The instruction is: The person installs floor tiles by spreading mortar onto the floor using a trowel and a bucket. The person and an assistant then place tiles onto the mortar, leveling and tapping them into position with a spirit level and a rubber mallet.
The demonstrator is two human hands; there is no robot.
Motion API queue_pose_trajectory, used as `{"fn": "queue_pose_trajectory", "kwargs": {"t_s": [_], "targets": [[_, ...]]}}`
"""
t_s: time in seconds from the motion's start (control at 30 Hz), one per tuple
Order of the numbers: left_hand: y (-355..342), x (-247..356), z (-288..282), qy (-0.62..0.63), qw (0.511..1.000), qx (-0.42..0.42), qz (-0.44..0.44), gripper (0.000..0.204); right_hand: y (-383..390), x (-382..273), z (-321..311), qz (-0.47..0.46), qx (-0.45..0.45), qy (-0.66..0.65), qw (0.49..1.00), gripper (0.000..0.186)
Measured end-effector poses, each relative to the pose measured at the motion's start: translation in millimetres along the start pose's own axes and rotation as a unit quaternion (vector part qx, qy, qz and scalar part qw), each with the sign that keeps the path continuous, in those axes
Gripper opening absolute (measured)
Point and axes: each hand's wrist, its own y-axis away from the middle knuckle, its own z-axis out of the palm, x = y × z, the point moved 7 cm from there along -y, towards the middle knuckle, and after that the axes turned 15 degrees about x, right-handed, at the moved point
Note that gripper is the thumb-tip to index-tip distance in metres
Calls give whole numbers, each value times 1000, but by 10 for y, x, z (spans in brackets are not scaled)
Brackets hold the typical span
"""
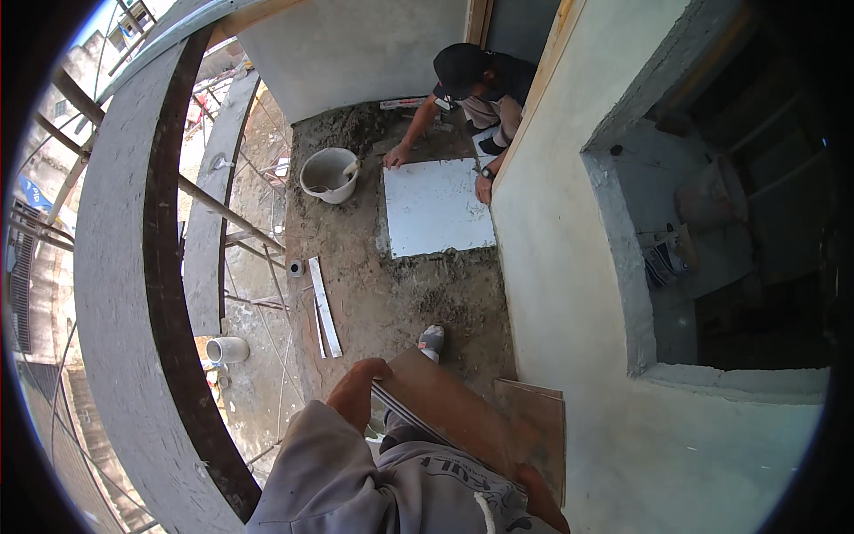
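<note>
Grey shirt (334,481) bears dark lettering (454,466) beside brown slabs (454,405) held in fingers (380,367).

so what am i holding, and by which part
A stack of brown tiles: left hand at its left end, right hand near its right end.

Soft daylight appears to come from the open left side, washing the sky (107,16) at the upper left nearly white, making the white tile (436,206) at upper centre the brightest patch of floor, and leaving the brown tile (458,414) at lower centre matte and free of glare. The inner face of the concrete beam (120,267) falls into shade, while the window opening (765,294) at right is too dim to read surely. Fisheye distortion bows that beam, black vignetting swallows the corners, and the middle is reasonably sharp.
</note>
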Motion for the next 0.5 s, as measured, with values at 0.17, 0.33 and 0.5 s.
{"fn": "queue_pose_trajectory", "kwargs": {"t_s": [0.17, 0.33, 0.5], "targets": [[48, 55, -46, -3, 1000, -2, -8, 57, -23, 68, 87, 35, 4, -3, 999, 41], [-54, -39, 29, -12, 1000, -1, -13, 57, -40, 37, 85, 4, 22, 11, 1000, 40], [15, 51, -31, -19, 1000, -5, -17, 57, -60, 159, 256, 34, 17, 19, 999, 39]]}}
